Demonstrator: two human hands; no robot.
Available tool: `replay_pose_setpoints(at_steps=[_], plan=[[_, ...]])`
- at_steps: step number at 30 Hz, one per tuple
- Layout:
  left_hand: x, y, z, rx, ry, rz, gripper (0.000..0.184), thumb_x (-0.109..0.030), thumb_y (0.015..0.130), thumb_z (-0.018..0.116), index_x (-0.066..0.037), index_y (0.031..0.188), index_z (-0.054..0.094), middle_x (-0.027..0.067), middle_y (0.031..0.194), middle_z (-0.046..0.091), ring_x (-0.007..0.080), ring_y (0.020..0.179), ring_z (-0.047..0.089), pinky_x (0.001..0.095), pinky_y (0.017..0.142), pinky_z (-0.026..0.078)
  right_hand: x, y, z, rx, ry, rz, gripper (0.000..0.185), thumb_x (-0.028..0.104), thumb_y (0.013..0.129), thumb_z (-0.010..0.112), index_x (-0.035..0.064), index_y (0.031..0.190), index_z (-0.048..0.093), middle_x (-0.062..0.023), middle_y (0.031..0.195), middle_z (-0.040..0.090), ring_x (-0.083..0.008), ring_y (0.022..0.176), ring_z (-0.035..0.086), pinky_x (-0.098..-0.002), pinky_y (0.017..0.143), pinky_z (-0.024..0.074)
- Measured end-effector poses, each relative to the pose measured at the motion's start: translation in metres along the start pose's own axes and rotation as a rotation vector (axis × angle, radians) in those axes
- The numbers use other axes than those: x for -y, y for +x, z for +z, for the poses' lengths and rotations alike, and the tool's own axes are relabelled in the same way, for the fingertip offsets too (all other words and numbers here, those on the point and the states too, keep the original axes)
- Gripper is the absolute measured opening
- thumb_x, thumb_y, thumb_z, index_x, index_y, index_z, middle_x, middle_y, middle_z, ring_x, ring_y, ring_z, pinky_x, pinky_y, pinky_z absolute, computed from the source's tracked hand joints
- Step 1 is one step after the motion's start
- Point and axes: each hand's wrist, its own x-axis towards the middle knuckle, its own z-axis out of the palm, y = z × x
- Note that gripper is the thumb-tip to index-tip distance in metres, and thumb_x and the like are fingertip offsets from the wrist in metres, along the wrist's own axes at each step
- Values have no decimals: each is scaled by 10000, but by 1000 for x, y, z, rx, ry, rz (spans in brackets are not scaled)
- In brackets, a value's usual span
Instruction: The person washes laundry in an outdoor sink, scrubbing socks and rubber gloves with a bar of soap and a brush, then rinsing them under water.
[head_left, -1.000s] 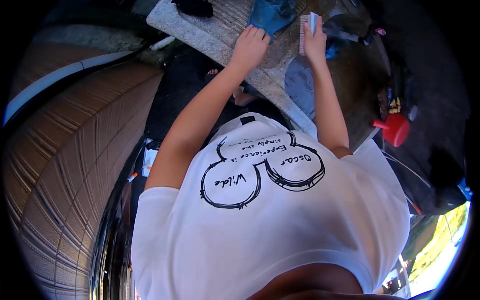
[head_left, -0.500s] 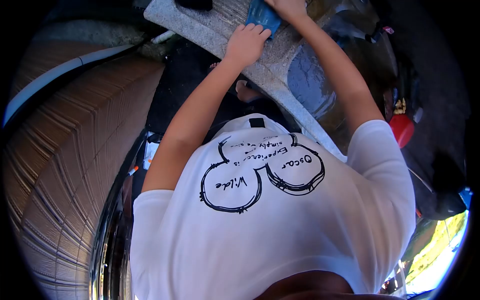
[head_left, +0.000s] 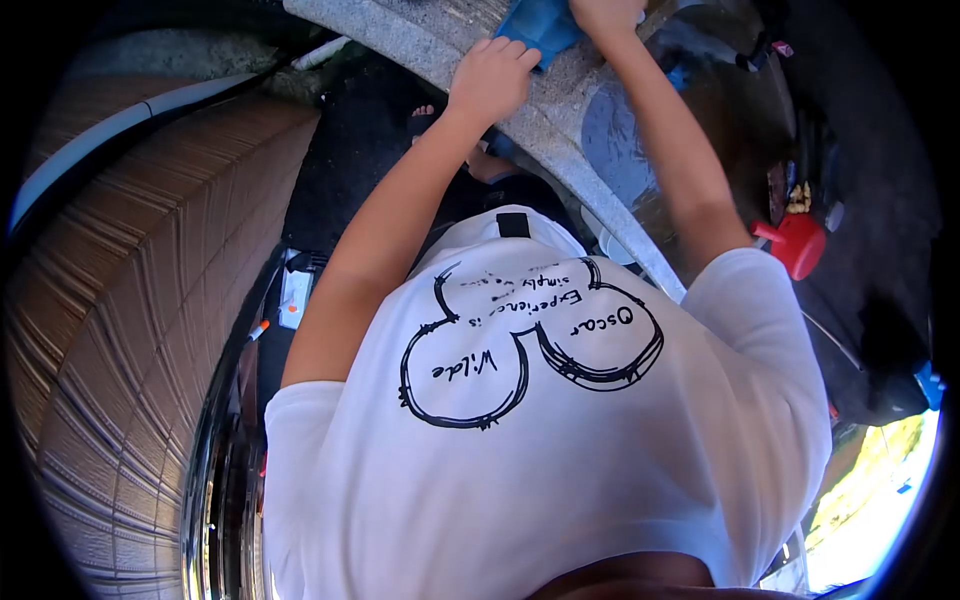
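Observation:
A wet-looking blue cloth [head_left: 540,30] lies on the ridged concrete slab of a wash basin [head_left: 560,135] at the top of the view. The fingers of my left hand [head_left: 492,82] are curled over the cloth's near left edge, pinning it to the slab. On the cloth's right side is my right hand [head_left: 608,18], cut off by the top of the frame, so its fingers are hidden. A small whitish bit shows beside that hand; I cannot make out what it is.
Right of the slab is a basin hollow with water [head_left: 615,135]. A red dipper [head_left: 798,247] sits farther right. A brown textured panel [head_left: 190,220] and a pale pipe [head_left: 130,135] are on the left. A foot [head_left: 424,112] shows below the slab.
My right hand has shifted to the right along the slab, and the cloth's visible part reaches farther right. My left hand stays on the cloth's edge. The view has moved slightly.

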Motion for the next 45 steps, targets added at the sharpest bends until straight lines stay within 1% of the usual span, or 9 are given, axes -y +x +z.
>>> replay_pose_setpoints(at_steps=[4,7,14,18,22,30,34,40,45], plan=[[0,0,1,35,-6,10,121,-130,751,568,-107,869,568,38,782,564,224,816,563,367,746,433,-17,-14,0,177,-66,-403,445,421,854,512,282,1276,525,-164,991,532,-318,932,534,-469,718,433],[0,-1,-3,59,-16,40,123,-129,736,573,-109,857,568,41,771,571,223,807,566,369,739,437,-110,79,56,36,-208,334,391,438,888,450,220,1188,575,-152,1022,561,-325,953,550,-485,725,445],[0,-1,-4,67,-29,54,102,-168,729,574,-103,807,565,48,760,593,229,783,577,385,713,446,-32,1,40,56,6,-229,466,448,813,565,241,1231,546,-181,1076,512,-355,967,524,-495,773,427],[-5,-2,-5,115,-21,25,112,-207,732,559,-96,733,573,52,691,604,241,713,588,392,674,448,-82,78,41,29,35,472,370,422,883,484,179,1151,563,-189,1125,522,-383,979,536,-512,778,438],[0,3,-7,93,-21,24,142,-224,725,558,-92,684,589,60,634,598,242,667,591,385,641,447,1,-4,-9,31,49,-84,478,438,823,553,267,1268,523,-193,1005,482,-365,930,507,-509,803,430],[2,4,-4,150,30,0,185,-242,724,538,-95,636,607,62,593,593,240,618,591,388,603,444,-33,67,7,46,24,398,500,470,869,498,24,1051,632,-188,1097,512,-372,1021,519,-504,830,425],[0,3,-4,120,23,41,185,-240,718,533,-95,629,605,64,584,592,245,590,592,395,568,447,3,-4,16,213,62,207,509,439,851,521,313,1337,443,-196,1069,503,-375,982,522,-519,787,433],[0,1,1,63,42,15,184,-236,705,536,-94,608,601,71,563,583,250,563,590,395,542,461,-81,94,38,136,-45,529,448,487,920,378,216,1258,495,-182,1075,555,-372,944,577,-512,751,477],[-7,-2,0,73,48,2,182,-231,700,535,-92,607,605,74,563,585,249,566,592,397,546,460,12,-3,1,290,-27,175,527,489,856,489,334,1354,418,-223,1099,486,-390,992,511,-537,776,423]])
